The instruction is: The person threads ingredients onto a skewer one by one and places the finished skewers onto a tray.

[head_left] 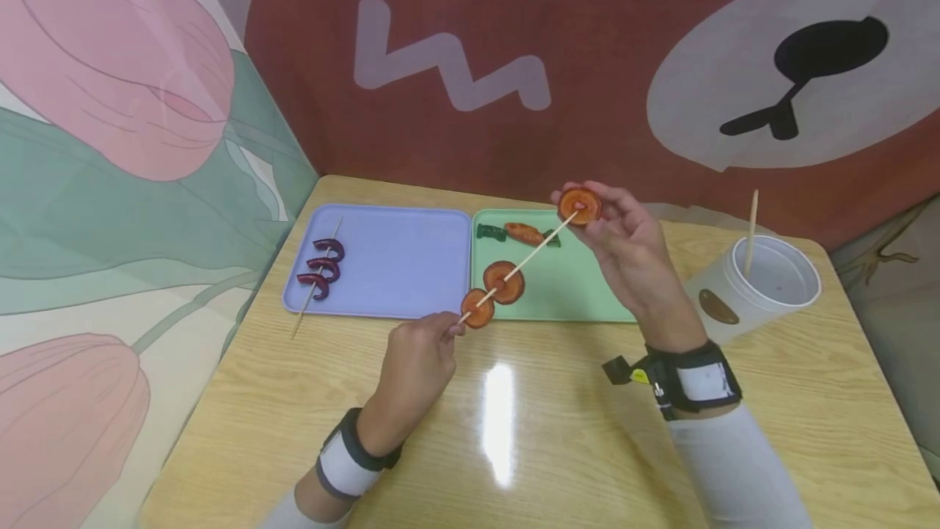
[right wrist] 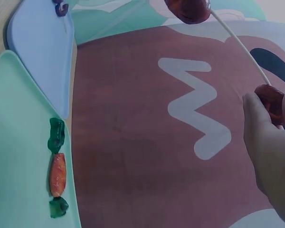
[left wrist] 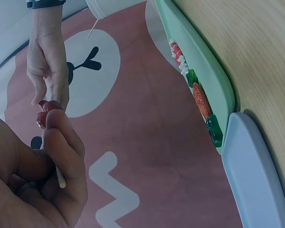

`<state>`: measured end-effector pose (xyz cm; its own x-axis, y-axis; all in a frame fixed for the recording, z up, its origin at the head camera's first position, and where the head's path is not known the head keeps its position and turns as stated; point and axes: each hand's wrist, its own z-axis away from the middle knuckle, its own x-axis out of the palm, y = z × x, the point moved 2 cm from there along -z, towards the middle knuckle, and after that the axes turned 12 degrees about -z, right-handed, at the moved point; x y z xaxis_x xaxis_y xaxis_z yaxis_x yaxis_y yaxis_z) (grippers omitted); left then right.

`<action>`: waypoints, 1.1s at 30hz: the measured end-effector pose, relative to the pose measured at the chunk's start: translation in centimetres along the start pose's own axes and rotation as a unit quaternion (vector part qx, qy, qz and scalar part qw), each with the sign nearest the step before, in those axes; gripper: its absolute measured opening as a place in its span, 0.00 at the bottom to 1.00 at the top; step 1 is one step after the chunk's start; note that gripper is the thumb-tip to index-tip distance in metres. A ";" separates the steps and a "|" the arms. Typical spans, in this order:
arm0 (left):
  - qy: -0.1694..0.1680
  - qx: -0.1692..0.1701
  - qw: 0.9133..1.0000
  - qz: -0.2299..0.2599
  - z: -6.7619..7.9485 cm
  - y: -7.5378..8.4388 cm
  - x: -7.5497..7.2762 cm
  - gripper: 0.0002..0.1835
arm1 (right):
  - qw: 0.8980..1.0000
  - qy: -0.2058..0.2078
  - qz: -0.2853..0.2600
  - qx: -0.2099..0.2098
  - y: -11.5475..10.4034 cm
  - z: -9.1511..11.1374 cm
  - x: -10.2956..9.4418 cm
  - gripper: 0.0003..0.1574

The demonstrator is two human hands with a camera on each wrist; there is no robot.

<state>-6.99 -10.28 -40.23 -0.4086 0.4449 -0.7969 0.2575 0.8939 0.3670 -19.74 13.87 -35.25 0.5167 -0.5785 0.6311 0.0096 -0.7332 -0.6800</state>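
No readable text, brand or number in any view. Yellow tag (head_left: 640, 376) on the right strap (head_left: 663, 367) is too small to read. Brown oval (head_left: 718, 307) on the cup (head_left: 755, 307) and white patch (head_left: 705, 382) on that strap: can't resolve any lettering.

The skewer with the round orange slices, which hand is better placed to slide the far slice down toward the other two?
Probably the right hand: it holds the far slice at the tip. The left hand grips the near end of the skewer, so it looks better suited to steadying.
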 end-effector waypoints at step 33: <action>0.030 -0.005 0.999 -0.012 -0.8 0.0 0.0 0.04 | 0.983 0.107 0.139 0.048 5.1 1.6 2.6 0.23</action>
<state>-7.63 -10.24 -39.81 -0.4668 0.4248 -0.7757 0.2377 0.9051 0.3526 -16.94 9.20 -37.66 0.3190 -0.8217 0.4723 -0.0211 -0.5044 -0.8632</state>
